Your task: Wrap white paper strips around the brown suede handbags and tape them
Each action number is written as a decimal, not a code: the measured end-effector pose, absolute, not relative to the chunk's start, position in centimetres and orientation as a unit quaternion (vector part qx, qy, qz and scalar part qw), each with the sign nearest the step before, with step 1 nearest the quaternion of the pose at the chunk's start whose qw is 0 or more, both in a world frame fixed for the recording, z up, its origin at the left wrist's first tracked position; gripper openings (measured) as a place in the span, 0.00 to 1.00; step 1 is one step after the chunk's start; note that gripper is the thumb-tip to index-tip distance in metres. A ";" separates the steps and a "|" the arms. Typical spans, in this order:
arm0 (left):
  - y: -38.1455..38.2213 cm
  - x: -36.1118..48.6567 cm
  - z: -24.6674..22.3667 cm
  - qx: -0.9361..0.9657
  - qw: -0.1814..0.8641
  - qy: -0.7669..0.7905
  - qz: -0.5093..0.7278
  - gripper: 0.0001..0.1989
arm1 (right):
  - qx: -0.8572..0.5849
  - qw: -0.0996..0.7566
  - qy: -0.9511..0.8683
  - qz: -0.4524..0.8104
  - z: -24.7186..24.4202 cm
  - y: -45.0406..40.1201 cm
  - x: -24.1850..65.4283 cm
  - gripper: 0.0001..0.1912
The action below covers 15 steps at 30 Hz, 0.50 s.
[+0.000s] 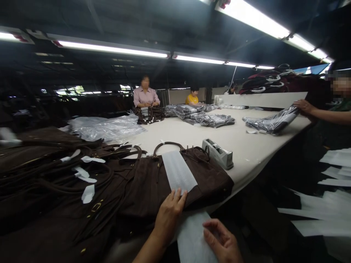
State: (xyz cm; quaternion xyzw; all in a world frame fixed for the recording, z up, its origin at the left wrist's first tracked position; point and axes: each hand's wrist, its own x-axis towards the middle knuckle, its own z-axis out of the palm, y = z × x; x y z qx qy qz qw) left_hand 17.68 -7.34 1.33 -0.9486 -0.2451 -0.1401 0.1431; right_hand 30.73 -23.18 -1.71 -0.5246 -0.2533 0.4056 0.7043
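A dark brown handbag (pixel 214 177) lies on the table in front of me, its handles toward the far side. A white foam sheet (pixel 179 170) lies across the bag. My left hand (pixel 170 212) rests with extended fingers at the sheet's near end, against the bag. Below the table edge hangs a second white foam piece (pixel 193 237); whether it joins the upper one is hidden. My right hand (pixel 222 239) has its thumb and curled fingers at the right edge of this lower piece, apparently pinching it.
More brown bags (pixel 63 175) with white wraps pile up at left. A grey tape dispenser (pixel 218 153) stands beyond the handbag. Clear plastic bags (pixel 106 128) and wrapped bags (pixel 200 115) lie farther back. A co-worker's hand (pixel 304 106) holds a wrapped bag (pixel 274 122). White sheets (pixel 329 204) hang right.
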 end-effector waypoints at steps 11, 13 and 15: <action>-7.6 16.6 3.1 -0.944 -0.120 -0.216 -0.217 0.13 | -0.447 0.563 -0.443 0.535 3.0 -17.7 34.2 0.27; -7.7 16.1 3.6 -0.936 -0.155 -0.213 -0.234 0.13 | -0.590 0.471 -0.529 0.387 3.6 -17.4 34.7 0.16; -7.8 15.8 3.8 -0.920 -0.189 -0.224 -0.261 0.12 | -0.683 0.373 -0.595 0.202 5.1 -17.1 35.1 0.17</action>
